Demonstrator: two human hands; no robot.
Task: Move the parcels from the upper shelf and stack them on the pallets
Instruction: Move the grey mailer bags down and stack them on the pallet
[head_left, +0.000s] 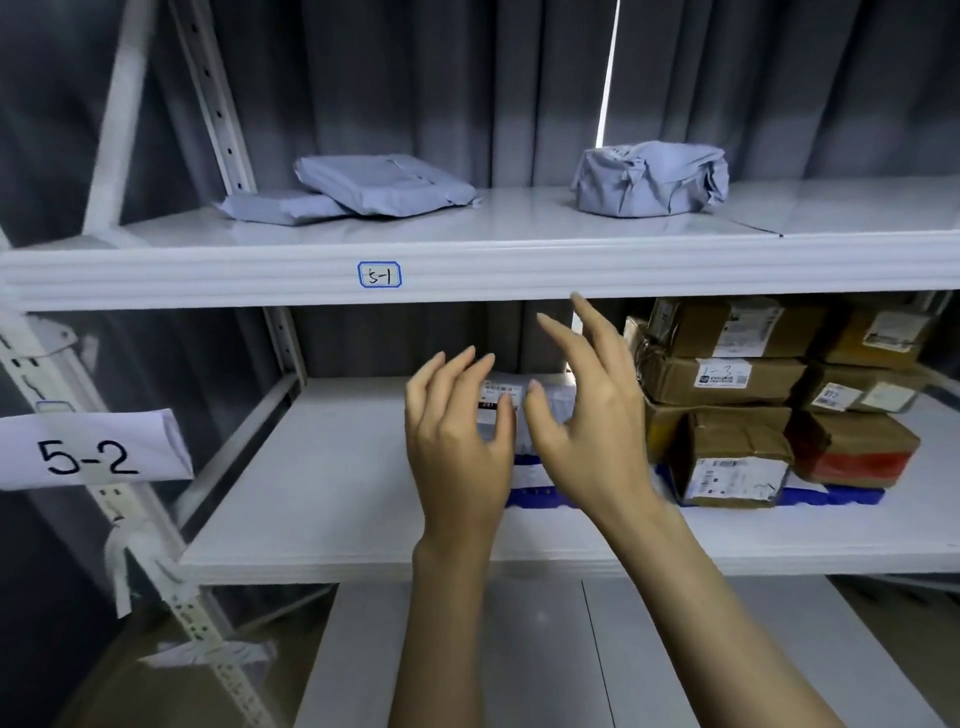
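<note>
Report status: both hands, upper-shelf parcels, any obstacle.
Left hand and right hand open, empty, just under shelf 5-1. On it: stacked grey mailers, bulky grey parcel, untouched. Nothing blocks them.

Pale grey-blue parcels. White shelf. Brown boxes, white labels; red patch on one box. Dark grey curtain. White tag, blue border, black writing.
</note>
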